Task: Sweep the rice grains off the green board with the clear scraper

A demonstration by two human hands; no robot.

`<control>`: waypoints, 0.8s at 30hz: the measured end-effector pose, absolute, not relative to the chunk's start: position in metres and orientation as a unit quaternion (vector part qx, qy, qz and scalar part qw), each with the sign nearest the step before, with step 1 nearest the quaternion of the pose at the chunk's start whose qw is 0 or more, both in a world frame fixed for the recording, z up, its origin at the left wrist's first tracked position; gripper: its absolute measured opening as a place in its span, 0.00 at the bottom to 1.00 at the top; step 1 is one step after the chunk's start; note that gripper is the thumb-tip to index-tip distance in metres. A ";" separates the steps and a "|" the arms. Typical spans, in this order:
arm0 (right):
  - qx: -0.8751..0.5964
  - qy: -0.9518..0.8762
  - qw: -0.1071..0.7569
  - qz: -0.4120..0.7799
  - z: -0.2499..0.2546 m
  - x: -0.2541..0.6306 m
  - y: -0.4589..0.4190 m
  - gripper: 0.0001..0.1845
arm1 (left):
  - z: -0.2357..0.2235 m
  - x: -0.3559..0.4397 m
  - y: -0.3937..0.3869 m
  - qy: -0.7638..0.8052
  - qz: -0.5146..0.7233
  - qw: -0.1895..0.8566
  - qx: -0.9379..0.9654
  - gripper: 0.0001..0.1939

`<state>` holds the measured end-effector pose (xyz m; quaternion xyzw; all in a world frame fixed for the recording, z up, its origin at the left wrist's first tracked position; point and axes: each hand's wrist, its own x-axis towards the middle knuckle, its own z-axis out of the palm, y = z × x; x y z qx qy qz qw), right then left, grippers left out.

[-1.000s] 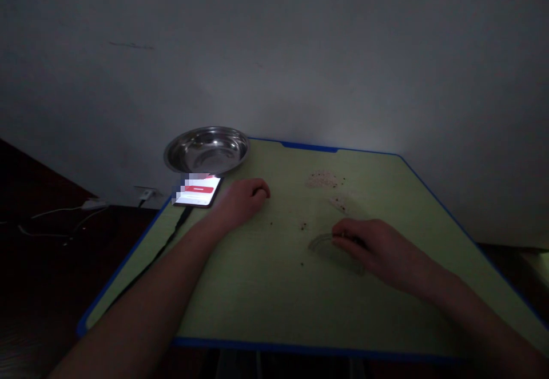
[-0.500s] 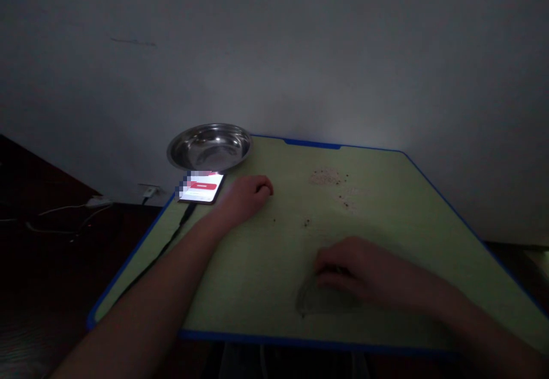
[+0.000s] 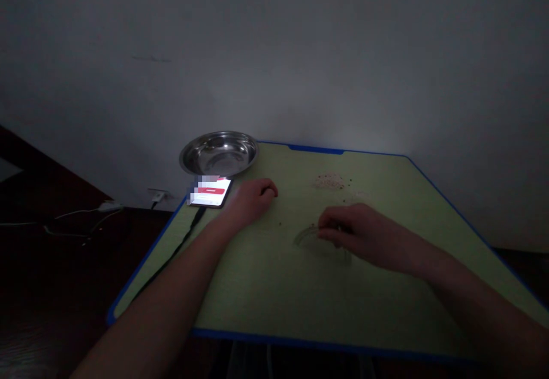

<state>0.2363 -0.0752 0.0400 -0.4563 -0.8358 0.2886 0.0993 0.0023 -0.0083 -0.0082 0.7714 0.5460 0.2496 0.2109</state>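
My right hand (image 3: pixel 355 233) pinches a clear, see-through piece with a curved rim (image 3: pixel 305 232), held low over the table. It may be a shallow dish or a lid; the dim light hides its full shape. Behind that hand lies a small heap of pale grains mixed with dark bits (image 3: pixel 330 181), and a thinner pale patch partly hidden by the hand. A few dark specks lie loose around them. Resting on the table beside the phone (image 3: pixel 211 191), my left hand (image 3: pixel 256 195) has its fingers curled in, with nothing visible in them.
A shiny steel basin (image 3: pixel 219 155) stands at the back left corner, just behind the phone. A black cable (image 3: pixel 189 239) runs from the phone towards the front left. The pale green table (image 3: pixel 274 287) has a blue edge and stands against a grey wall (image 3: pixel 300 53).
My right hand has moved away from me, bringing the clear piece from near the front edge towards the grains. My left hand keeps its place by the phone. The view has shifted slightly.
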 end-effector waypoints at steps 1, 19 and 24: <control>-0.454 -0.841 0.111 0.272 0.042 0.231 -0.065 0.10 | -0.008 0.002 -0.008 0.549 0.260 0.209 0.766 0.14; -0.375 -0.895 0.061 0.235 0.017 0.155 0.012 0.08 | -0.002 -0.005 -0.006 0.536 0.418 0.154 0.717 0.13; -0.300 -0.916 0.019 0.266 0.022 0.148 -0.007 0.07 | 0.000 -0.004 -0.007 0.534 0.413 0.157 0.721 0.13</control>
